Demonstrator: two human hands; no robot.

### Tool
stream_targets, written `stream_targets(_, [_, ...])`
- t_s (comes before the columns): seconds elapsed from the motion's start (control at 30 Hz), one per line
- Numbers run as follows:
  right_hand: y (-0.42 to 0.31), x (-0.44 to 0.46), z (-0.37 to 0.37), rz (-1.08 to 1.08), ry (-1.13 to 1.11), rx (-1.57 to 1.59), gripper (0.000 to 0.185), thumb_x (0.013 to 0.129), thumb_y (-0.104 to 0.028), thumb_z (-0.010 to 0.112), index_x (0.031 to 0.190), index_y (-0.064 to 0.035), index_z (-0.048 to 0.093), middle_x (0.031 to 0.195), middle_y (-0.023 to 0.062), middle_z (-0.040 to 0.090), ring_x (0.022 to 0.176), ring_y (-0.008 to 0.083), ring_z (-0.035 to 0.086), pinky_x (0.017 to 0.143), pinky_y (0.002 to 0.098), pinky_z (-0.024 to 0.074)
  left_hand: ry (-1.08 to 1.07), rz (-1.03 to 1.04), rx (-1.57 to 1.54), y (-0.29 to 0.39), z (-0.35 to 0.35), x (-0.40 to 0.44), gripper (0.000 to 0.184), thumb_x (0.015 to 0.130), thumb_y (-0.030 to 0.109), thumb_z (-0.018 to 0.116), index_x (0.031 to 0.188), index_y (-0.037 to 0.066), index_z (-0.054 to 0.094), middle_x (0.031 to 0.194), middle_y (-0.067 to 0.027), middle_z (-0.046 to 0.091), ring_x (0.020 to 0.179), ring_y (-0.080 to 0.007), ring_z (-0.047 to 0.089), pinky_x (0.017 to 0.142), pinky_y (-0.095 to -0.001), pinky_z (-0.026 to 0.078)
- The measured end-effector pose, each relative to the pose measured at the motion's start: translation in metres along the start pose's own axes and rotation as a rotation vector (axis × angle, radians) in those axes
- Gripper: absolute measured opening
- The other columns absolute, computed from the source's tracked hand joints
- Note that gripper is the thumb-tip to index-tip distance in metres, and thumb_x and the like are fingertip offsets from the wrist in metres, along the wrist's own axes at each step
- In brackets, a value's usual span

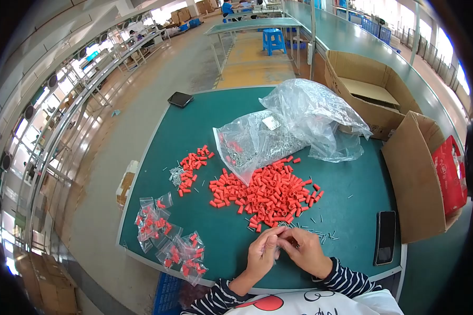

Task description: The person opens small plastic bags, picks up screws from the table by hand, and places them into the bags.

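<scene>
My left hand [260,258] and my right hand [306,253] meet at the table's near edge, fingers pinched together. Between them shows a bit of clear plastic, which looks like a small bag; the fingers hide most of it. Just beyond lies a big heap of red plastic caps [273,191], hollow and tube-shaped. Loose screws [320,233] are scattered beside my right hand. To the left rest several small clear bags [186,254] with red caps inside. A smaller group of red caps [197,158] lies farther back, beside a little pile of screws [176,176].
Large clear plastic bags [310,115] lie at the back of the green table [352,199]. Two cardboard boxes [412,184] stand along the right, one holding a red package [448,176]. A phone [385,239] lies near right; a dark object [180,99] sits at the far left corner.
</scene>
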State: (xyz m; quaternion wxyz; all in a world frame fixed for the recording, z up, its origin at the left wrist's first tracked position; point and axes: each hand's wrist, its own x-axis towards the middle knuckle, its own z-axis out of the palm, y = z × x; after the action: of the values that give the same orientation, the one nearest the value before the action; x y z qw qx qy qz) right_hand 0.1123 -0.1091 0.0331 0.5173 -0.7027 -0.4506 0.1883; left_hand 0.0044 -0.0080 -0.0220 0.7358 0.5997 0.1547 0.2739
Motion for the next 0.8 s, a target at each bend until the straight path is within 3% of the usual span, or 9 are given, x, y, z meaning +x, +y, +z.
stream_targets(0.17, [0.017, 0.002, -0.002, -0.243, 0.117, -0.089, 0.015, 0.082, 0.001, 0.069, 0.096, -0.0003, 0.066, 0.086, 0.0151, 0.066, 0.07, 0.0328, 0.063, 0.064, 0.037, 0.0507, 0.029, -0.061, 0.067, 0.006, 0.004, 0.002, 0.036, 0.106, 0.027, 0.047, 0.124, -0.001, 0.061, 0.107, -0.0074, 0.066, 0.064, -0.0064, 0.054, 0.053, -0.0203, 0.043])
stream_targets(0.27, [0.019, 0.005, -0.007, -0.22, 0.199, -0.026, 0.014, 0.083, -0.001, 0.071, 0.096, -0.0001, 0.066, 0.085, 0.0121, 0.066, 0.066, 0.026, 0.063, 0.061, 0.0337, 0.0502, 0.015, -0.13, 0.076, 0.003, -0.003, 0.0, 0.034, 0.104, 0.025, 0.051, 0.122, -0.001, 0.063, 0.102, -0.0063, 0.066, 0.067, -0.0066, 0.055, 0.054, -0.0203, 0.043])
stream_targets(0.37, [0.017, 0.002, -0.015, 0.074, 0.142, 0.176, 0.015, 0.084, -0.004, 0.072, 0.098, -0.0005, 0.067, 0.084, 0.0091, 0.066, 0.068, 0.018, 0.062, 0.062, 0.0299, 0.0493, 0.004, -0.127, 0.008, 0.004, 0.0, 0.001, 0.028, 0.101, 0.02, 0.057, 0.118, -0.002, 0.064, 0.099, -0.0058, 0.065, 0.071, -0.0069, 0.056, 0.057, -0.0201, 0.043])
stream_targets(0.4, [0.025, 0.002, -0.02, 0.048, 0.072, 0.094, 0.015, 0.087, -0.008, 0.072, 0.099, -0.0003, 0.067, 0.084, 0.0071, 0.066, 0.069, 0.0122, 0.06, 0.062, 0.0268, 0.0488, 0.002, -0.113, -0.021, 0.005, 0.001, 0.001, 0.026, 0.1, 0.018, 0.06, 0.116, -0.002, 0.065, 0.098, -0.0057, 0.064, 0.073, -0.007, 0.056, 0.058, -0.02, 0.043])
stream_targets(0.5, [0.024, 0.003, -0.029, 0.025, -0.031, 0.088, 0.014, 0.088, -0.01, 0.073, 0.097, -0.001, 0.068, 0.082, 0.0044, 0.066, 0.07, 0.0098, 0.059, 0.063, 0.0254, 0.0484, -0.001, 0.026, 0.057, -0.004, -0.001, 0.003, 0.022, 0.096, 0.012, 0.065, 0.112, -0.003, 0.066, 0.093, -0.0038, 0.064, 0.069, -0.006, 0.055, 0.06, -0.0205, 0.044])
stream_targets(0.6, [0.028, -0.001, -0.028, 0.235, -0.005, 0.385, 0.014, 0.089, -0.012, 0.072, 0.098, -0.0026, 0.068, 0.084, 0.0008, 0.065, 0.072, 0.0067, 0.058, 0.064, 0.0237, 0.0475, 0.001, 0.006, 0.055, 0.002, 0.0, 0.004, 0.017, 0.093, 0.007, 0.068, 0.107, -0.002, 0.066, 0.096, -0.0041, 0.065, 0.073, -0.0062, 0.055, 0.063, -0.0206, 0.045])
stream_targets(0.7, [0.041, -0.004, -0.026, 0.262, -0.014, 0.435, 0.015, 0.09, -0.012, 0.072, 0.102, -0.0029, 0.067, 0.085, -0.0008, 0.065, 0.074, 0.0054, 0.057, 0.066, 0.0224, 0.0468, -0.011, -0.102, 0.004, 0.0, 0.001, 0.002, 0.013, 0.092, 0.005, 0.068, 0.102, -0.002, 0.065, 0.098, -0.0043, 0.066, 0.073, -0.0063, 0.056, 0.063, -0.0208, 0.045])
stream_targets(0.8, [0.044, -0.007, -0.016, 0.288, 0.047, 0.631, 0.015, 0.092, -0.012, 0.07, 0.102, -0.0014, 0.066, 0.086, 0.0004, 0.066, 0.075, 0.0056, 0.057, 0.066, 0.0221, 0.0471, -0.038, -0.014, 0.068, -0.007, 0.002, 0.002, 0.013, 0.092, 0.004, 0.069, 0.102, -0.002, 0.064, 0.098, -0.0045, 0.067, 0.073, -0.0054, 0.055, 0.062, -0.0204, 0.045])
